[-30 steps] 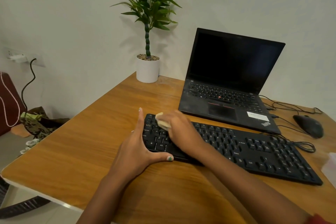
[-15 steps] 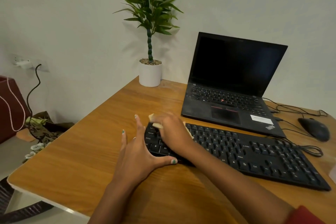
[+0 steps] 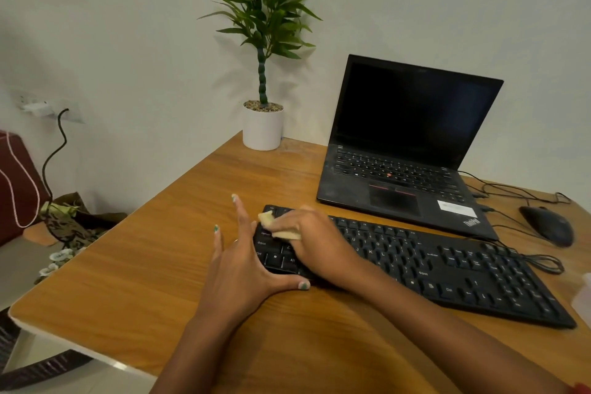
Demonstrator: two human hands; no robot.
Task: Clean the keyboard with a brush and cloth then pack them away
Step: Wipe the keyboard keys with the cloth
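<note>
Your right hand [image 3: 315, 241] has slid back, gripping the small yellow cloth [image 3: 279, 227] on the flat black keyboard [image 3: 447, 269]; your left hand [image 3: 238, 269] beside it stays spread.

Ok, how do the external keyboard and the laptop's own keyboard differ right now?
The external keyboard lies flat at the desk's near side, long, with a number pad; the laptop keyboard is shorter, farther back, with a red pointing nub. The right hand presses a cloth on the external one; nothing touches the laptop's. Both have black keys.
</note>
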